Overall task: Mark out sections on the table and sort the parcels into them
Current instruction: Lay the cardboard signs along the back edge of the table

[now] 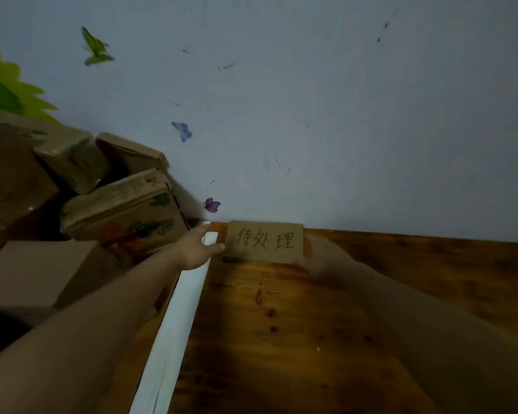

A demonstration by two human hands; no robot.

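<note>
Our wooden tabletop (371, 309) carries parcels (123, 210) piled left of a white strip (174, 324). Just right of it, a cardboard label (263, 242) stands at the back. Our left hand (196, 249) touches its left edge with straight fingers. Our right hand (319, 255) is blurred at its right edge, and we cannot tell its grip.

One wide-angle view, worn on the person's head, looks forward and down over the wooden bench (356, 324) to the wall (311, 115) at its far edge. It sits close: the left hand (196, 246) and right hand (317, 255) reach in from the near corners. The frame is tilted, so the far bench edge slopes down to the right.
</note>
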